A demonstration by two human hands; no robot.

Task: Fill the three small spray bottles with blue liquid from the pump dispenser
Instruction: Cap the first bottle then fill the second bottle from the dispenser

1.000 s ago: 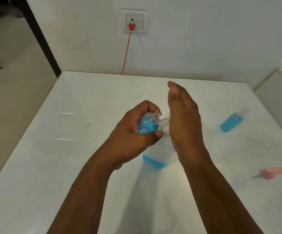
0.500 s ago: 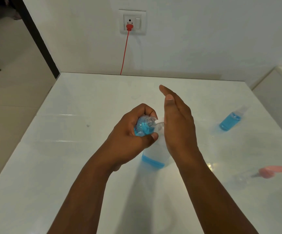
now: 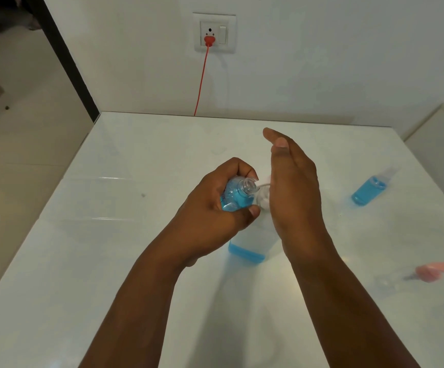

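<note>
1. A small clear plastic spray bottle (image 3: 233,195), uncapped and largely full of blue liquid, is tilted with its open neck at the spout of the pump dispenser.
2. The clear pump dispenser (image 3: 247,249) stands upright on the table, with a shallow layer of blue liquid at its base.
3. A second small blue-filled bottle (image 3: 367,191) lies to the right, well apart.
4. A clear, empty-looking bottle with a pink top (image 3: 425,273) lies near the right edge.
</note>
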